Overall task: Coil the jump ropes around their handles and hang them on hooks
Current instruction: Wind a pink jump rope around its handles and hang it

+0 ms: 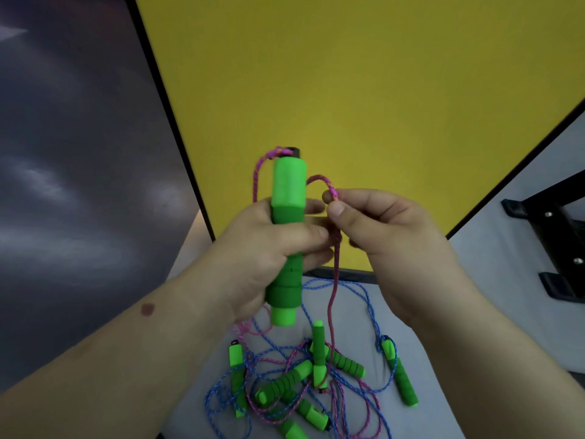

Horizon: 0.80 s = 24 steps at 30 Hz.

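Hands raised over a floor pile of jump ropes (304, 378): left hand (266, 248) grips a green handle (286, 236) upright, black cap up; right hand (376, 223) pinches its pink rope (332, 280) just beside.

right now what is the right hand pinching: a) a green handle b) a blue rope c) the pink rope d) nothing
c: the right hand pinches the pink rope between thumb and fingertip, beside the green handle that the left hand grips upright.
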Tool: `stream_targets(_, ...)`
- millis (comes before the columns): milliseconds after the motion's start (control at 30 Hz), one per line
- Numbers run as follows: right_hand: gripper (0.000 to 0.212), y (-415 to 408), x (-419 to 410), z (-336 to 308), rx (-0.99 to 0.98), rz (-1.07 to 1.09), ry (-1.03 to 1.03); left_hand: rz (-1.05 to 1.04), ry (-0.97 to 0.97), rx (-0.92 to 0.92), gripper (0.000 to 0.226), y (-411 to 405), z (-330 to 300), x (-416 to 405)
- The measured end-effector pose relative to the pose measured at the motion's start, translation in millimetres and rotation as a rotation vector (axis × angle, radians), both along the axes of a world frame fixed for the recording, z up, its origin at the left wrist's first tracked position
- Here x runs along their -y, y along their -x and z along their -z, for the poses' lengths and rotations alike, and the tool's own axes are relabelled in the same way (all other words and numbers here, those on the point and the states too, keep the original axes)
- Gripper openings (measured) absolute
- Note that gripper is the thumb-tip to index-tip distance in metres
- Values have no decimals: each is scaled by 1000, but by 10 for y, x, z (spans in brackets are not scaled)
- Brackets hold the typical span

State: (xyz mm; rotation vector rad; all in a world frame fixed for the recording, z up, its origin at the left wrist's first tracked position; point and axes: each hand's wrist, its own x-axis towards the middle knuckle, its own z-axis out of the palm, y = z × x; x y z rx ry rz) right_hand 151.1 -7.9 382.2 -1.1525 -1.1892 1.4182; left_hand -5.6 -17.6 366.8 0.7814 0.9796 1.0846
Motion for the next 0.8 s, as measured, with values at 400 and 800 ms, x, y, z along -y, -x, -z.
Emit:
stream_targets(400,26,-73,15,50,-179,-324,401,-179,-60,-154,26,128,-141,-112)
stream_targets(800,17,-38,-32,-2,-217,94,100,73,103,-45,35,-19,-53,34)
